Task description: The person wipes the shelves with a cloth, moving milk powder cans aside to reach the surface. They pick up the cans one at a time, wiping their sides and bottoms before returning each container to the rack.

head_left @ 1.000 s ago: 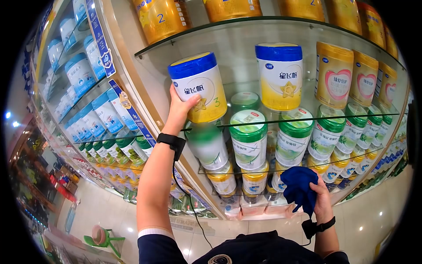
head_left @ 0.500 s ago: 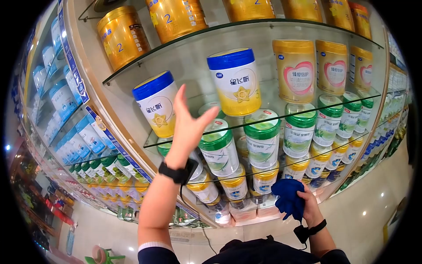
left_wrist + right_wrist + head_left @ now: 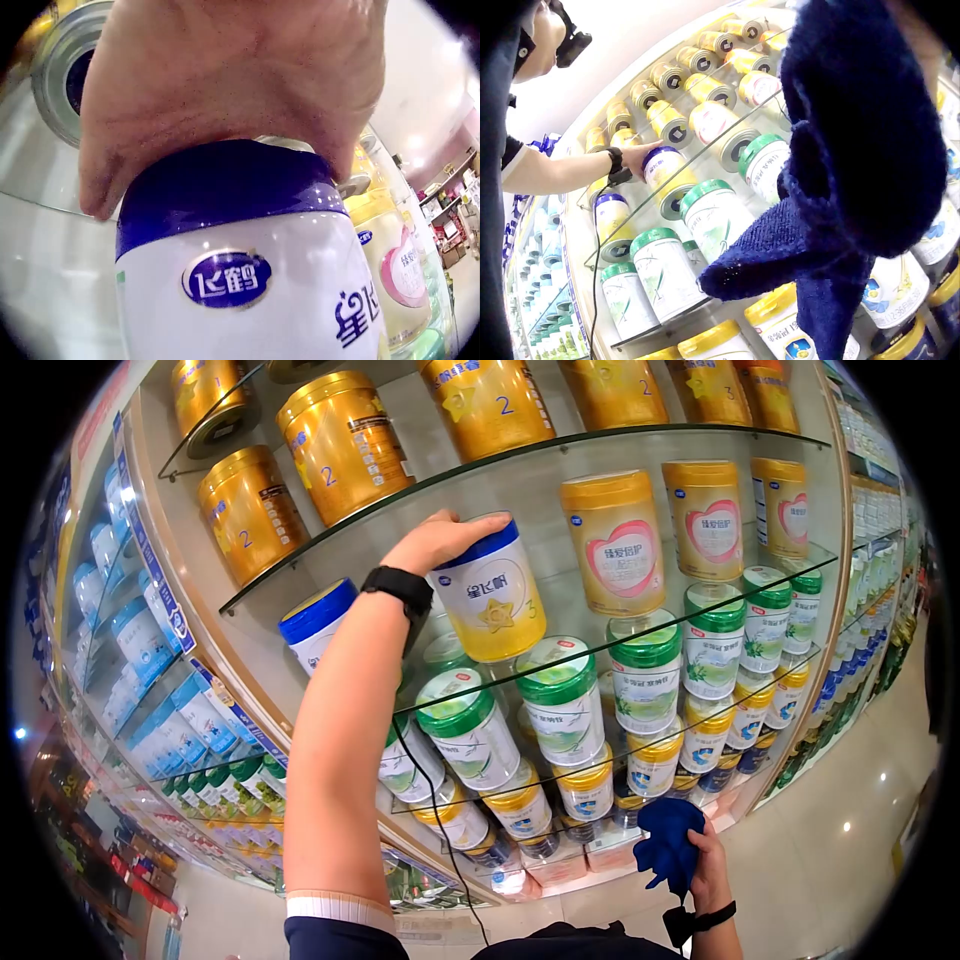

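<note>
My left hand (image 3: 440, 542) grips a milk powder can (image 3: 495, 605) by its blue lid from above. This can is white above and yellow below, with a gold star, and is on the middle glass shelf. In the left wrist view the hand (image 3: 232, 75) spans the dark blue lid (image 3: 225, 191), thumb and fingers at its sides. A matching blue-lidded can (image 3: 318, 618) stands to the left, partly behind my forearm. Low at the right, my right hand (image 3: 712, 870) holds a bunched dark blue cloth (image 3: 668, 842), which fills much of the right wrist view.
Gold cans with pink hearts (image 3: 612, 545) stand to the right on the same shelf. Gold cans (image 3: 345, 450) line the glass shelf (image 3: 590, 436) above. Green-lidded cans (image 3: 562, 700) stand below. A thin black cable (image 3: 440, 810) hangs from the left wrist.
My left hand has let go of the left blue-lidded can, moved right, and taken the other one by its lid. The view has shifted; the right hand still holds the cloth.
</note>
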`<state>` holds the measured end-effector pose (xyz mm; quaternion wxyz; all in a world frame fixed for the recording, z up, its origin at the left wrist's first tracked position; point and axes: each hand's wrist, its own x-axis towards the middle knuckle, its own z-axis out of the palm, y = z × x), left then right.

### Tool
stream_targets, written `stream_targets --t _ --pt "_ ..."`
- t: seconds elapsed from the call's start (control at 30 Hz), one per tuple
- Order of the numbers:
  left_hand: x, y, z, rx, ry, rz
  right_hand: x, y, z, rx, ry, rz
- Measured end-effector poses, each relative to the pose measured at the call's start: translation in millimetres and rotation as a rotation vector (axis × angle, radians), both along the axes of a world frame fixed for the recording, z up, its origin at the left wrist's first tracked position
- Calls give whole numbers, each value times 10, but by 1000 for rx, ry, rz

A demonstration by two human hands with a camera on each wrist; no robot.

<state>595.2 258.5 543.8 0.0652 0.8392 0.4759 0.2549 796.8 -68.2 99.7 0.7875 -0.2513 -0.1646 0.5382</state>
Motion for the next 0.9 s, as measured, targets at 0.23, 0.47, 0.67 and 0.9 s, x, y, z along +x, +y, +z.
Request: stream_targets --t 0.23,0.47,0.67,0.9 --pt "91 -118 211 -178 266 -19 -12 -117 -169 -49 19 -45" --pt "23 -20 115 -134 161 -136 -248 48 -231 -79 34 35" --pt "-147 -91 98 -69 67 -173 -330 97 -155 -76 -7 51" --pt "-604 -171 87 -42 -29 -204 -366 222 496 11 -118 117"
